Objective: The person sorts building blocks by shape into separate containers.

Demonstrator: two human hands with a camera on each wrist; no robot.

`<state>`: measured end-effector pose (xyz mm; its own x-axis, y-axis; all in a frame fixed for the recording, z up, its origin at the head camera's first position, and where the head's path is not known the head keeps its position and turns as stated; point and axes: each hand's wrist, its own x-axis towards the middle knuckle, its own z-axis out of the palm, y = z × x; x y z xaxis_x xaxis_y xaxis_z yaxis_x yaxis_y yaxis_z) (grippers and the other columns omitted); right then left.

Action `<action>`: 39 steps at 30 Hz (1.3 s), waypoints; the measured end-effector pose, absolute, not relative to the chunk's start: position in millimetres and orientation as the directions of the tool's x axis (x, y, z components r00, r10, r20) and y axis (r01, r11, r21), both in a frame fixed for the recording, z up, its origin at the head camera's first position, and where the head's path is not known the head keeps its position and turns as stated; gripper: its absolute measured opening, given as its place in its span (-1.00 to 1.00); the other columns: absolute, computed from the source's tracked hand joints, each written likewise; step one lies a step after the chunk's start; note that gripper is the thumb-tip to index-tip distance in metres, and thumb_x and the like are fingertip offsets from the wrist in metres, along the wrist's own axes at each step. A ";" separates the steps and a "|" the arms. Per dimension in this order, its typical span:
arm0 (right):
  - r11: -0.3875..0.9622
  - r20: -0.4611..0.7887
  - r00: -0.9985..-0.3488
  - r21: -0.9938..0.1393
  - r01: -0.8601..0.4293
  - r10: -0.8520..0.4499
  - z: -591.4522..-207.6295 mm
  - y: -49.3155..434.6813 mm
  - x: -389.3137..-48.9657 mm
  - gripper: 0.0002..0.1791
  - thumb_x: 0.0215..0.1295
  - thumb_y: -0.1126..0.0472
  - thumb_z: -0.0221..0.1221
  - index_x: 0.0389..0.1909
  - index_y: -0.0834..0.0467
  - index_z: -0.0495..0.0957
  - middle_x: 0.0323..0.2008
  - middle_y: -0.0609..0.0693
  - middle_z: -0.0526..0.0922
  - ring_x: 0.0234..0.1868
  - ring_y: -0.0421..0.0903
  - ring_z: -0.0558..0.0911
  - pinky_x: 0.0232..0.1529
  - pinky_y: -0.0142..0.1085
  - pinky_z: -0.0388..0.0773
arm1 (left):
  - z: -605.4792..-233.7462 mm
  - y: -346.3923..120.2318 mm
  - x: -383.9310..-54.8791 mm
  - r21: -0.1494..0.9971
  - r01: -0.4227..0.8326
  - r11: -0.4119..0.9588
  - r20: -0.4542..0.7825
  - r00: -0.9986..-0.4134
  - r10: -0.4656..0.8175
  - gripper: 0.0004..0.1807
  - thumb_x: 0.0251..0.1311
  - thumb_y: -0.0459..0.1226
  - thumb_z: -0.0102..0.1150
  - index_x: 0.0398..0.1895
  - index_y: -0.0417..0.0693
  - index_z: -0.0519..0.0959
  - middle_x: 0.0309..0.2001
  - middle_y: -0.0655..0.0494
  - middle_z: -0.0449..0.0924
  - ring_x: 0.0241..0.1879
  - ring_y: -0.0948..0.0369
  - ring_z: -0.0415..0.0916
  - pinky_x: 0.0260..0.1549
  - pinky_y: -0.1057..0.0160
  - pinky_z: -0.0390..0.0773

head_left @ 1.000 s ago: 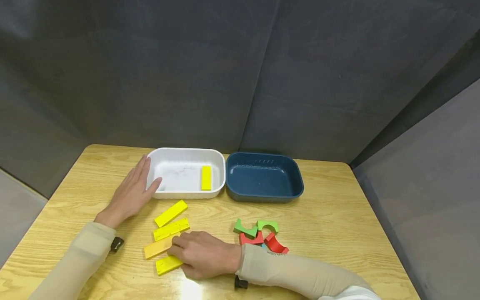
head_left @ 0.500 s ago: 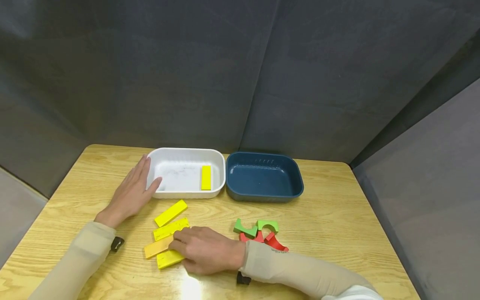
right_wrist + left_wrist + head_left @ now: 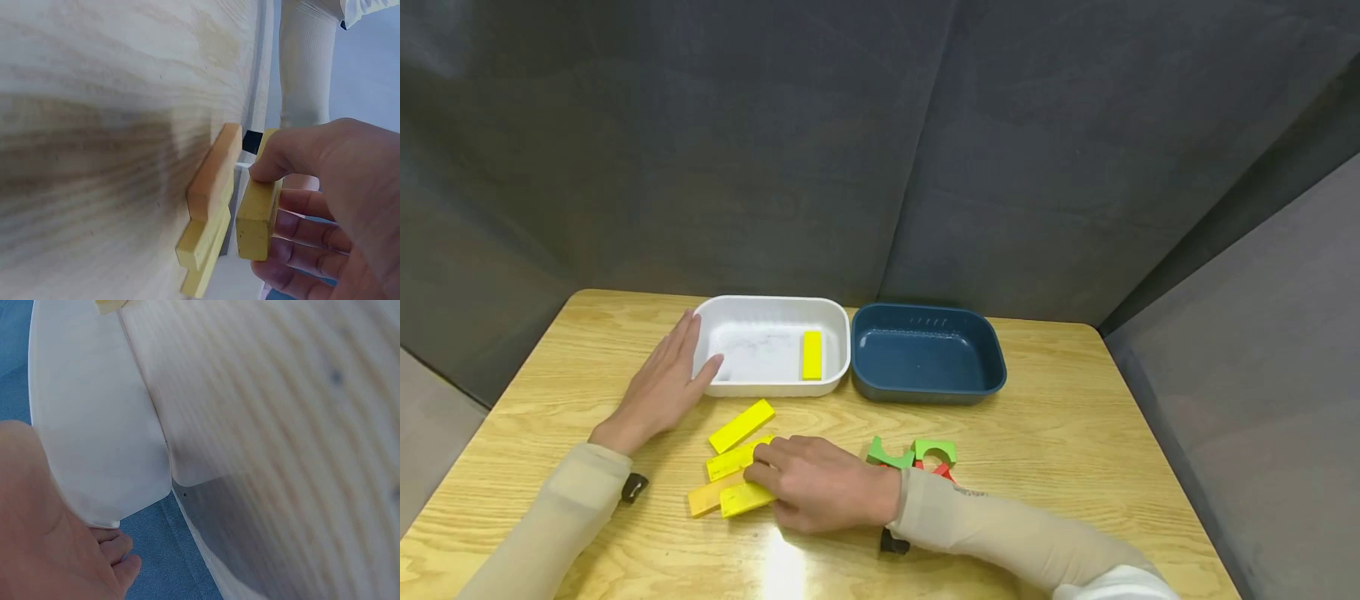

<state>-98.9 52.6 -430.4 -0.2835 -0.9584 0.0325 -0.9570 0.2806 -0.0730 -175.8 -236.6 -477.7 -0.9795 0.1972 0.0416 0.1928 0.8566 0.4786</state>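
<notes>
- Head view: R hand [image 3: 823, 483], grip pinching yellow blk [image 3: 745, 500]
- orange blk [image 3: 703, 500] at its 9 o'clock
- L hand [image 3: 658, 383]: grip uncurled, touching white tub [image 3: 775, 390] at 9 o'clock

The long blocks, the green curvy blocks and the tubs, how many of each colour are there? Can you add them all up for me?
Yellow long blocks: 4
Orange long block: 1
Green curvy blocks: 2
White tub: 1
Dark blue tub: 1
Total: 9
</notes>
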 end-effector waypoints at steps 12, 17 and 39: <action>0.308 0.125 -0.308 -0.020 -0.951 -0.943 -405.5 58.6 -121.9 -0.61 0.37 0.15 0.34 0.18 0.13 0.62 -0.09 -0.09 0.57 -0.16 -0.18 0.53 -0.01 -0.38 0.58 | -477.7 -236.4 -177.0 0.474 0.189 0.860 0.035 -0.980 0.196 -0.01 0.65 0.23 -0.26 0.75 -0.19 -0.35 0.76 -0.16 -0.45 0.72 -0.21 -0.31 0.64 -0.30 -0.13; 0.318 0.162 -0.317 -0.021 -0.948 -0.935 -396.6 59.9 -135.2 -0.61 0.35 0.18 0.33 0.17 0.16 0.62 -0.07 -0.07 0.59 -0.13 -0.16 0.55 0.01 -0.39 0.56 | -477.8 -237.3 -176.6 0.475 0.203 0.856 0.043 -0.977 0.207 -0.02 0.66 0.23 -0.29 0.75 -0.21 -0.35 0.76 -0.17 -0.46 0.72 -0.21 -0.31 0.64 -0.29 -0.14; 0.388 0.150 -0.396 -0.079 -0.918 -0.906 -378.8 60.2 -178.4 -0.60 0.38 0.18 0.36 0.20 0.17 0.64 -0.05 -0.05 0.62 -0.14 -0.16 0.55 -0.04 -0.42 0.58 | -480.2 -238.0 -176.6 0.473 0.211 0.855 0.055 -0.976 0.210 -0.02 0.66 0.23 -0.28 0.75 -0.22 -0.33 0.76 -0.19 -0.45 0.71 -0.24 -0.27 0.65 -0.28 -0.15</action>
